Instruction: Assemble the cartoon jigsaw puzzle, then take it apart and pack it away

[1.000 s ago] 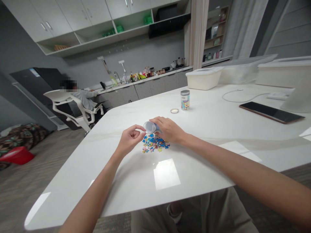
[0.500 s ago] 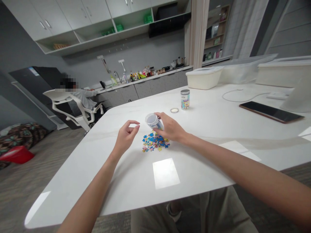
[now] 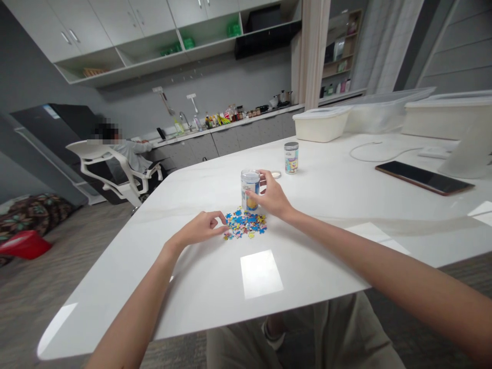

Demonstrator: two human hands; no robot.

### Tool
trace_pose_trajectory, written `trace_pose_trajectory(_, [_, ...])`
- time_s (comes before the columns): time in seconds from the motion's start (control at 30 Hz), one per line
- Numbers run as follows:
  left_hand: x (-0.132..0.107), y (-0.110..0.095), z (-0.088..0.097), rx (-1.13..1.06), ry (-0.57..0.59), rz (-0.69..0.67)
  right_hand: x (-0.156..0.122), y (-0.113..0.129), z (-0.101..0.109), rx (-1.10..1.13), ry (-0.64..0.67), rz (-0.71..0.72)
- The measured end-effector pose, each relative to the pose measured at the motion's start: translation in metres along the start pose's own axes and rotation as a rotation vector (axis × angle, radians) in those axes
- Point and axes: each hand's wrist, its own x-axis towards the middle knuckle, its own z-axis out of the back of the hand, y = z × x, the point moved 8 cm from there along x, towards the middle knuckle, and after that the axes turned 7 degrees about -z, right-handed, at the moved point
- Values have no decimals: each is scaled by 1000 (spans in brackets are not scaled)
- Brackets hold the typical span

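Observation:
A clear jar (image 3: 250, 191) with a printed label stands upright just behind the heap, its open rim facing up. My right hand (image 3: 273, 196) is closed around the jar's right side. In front of it lies a small heap of colourful jigsaw puzzle pieces (image 3: 246, 224), mostly blue with yellow and pink. My left hand (image 3: 203, 227) reaches the heap's left edge, thumb and index finger curved and apart, with no piece visible between them. Behind the right hand, the round lid (image 3: 275, 175) is partly hidden. A second jar (image 3: 291, 158), capped with a silver lid, stands farther back.
The white table (image 3: 200, 302) has a rounded corner at left. A dark phone (image 3: 425, 177), a white cable (image 3: 378, 160) and lidded plastic boxes (image 3: 321, 125) are at the right. Beyond the table, a person (image 3: 132, 151) sits in a white chair (image 3: 115, 177) by the kitchen counter.
The jar has gone from tilted over the heap to upright behind it, still in my right hand. My left hand has come down and right to the pieces' edge.

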Motion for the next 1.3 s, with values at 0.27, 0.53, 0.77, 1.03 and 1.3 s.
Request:
trace_pose_trajectory(0.27, [-4, -2, -7, -36, 124, 20, -6, 9, -4, -92, 55, 89])
trace_pose_trajectory(0.53, [0, -4, -3, 3, 43, -23, -15, 28, -8, -198, 125, 263])
trace_pose_trajectory(0.77, [-10, -27, 41, 166, -559, -186, -22, 40, -13, -259, 187, 381])
trace_pose_trajectory(1.03, [-41, -72, 61, 475, -1035, -415, -32, 50, -22, -279, 293, 482])
trace_pose_trajectory(1.3, [-24, -68, 41, 343, -758, -482, -36, 52, -25, -305, 305, 514])
